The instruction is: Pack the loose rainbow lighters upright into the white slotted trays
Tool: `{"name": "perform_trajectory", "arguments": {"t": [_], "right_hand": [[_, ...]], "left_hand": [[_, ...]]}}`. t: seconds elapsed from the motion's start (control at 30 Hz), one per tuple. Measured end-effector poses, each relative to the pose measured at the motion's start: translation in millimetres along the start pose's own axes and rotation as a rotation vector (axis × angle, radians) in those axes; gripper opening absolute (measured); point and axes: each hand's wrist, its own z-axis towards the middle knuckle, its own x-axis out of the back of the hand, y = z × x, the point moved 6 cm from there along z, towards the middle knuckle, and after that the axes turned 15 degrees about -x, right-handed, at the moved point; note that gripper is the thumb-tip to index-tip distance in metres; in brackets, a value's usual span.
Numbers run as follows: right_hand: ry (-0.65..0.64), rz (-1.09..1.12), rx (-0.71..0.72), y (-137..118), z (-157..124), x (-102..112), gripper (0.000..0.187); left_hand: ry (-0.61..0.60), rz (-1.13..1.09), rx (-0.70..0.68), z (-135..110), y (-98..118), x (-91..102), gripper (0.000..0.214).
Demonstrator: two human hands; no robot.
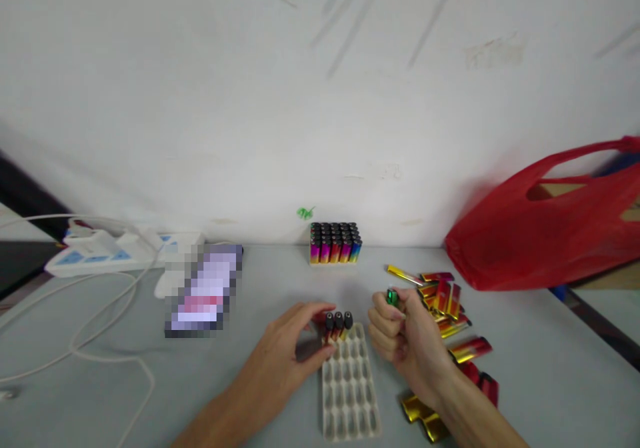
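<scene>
A pale tray (350,395) with rows of oval slots lies in front of me. Three black-topped lighters (339,321) stand side by side in its far row. My left hand (293,345) curves around the leftmost of them, index finger behind and thumb in front near the tray's edge. To the right of the tray, my right hand (407,335) is closed in a fist, thumb on top. A shiny green end of a lighter (392,297) pokes out of it; the fingers hide the rest. Loose red and gold shiny lighters (443,298) lie beyond and beside the right wrist.
Against the wall stands a full block of lighters (335,245). A red plastic bag (545,228) sits at the right. On the left are a phone (207,291), a power strip (125,255) and white cables (107,355) looping over the grey table (260,288).
</scene>
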Motion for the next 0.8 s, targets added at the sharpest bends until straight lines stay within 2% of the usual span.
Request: {"name": "perform_trajectory", "arguments": {"t": [0.13, 0.4, 0.8], "right_hand": [[0.015, 0.01, 0.003, 0.5, 0.4, -0.1, 0.058], [-0.036, 0.02, -0.044, 3.2, 3.3, 0.2, 0.064], [-0.023, 0.036, -0.006, 1.6, 1.1, 0.3, 0.06]], "left_hand": [[0.001, -0.002, 0.008, -1.2, -1.5, -0.5, 0.048], [-0.001, -0.019, -0.003, -0.4, -1.2, -0.3, 0.047], [0.003, -0.014, 0.01, -1.2, -0.8, -0.3, 0.048]]}}
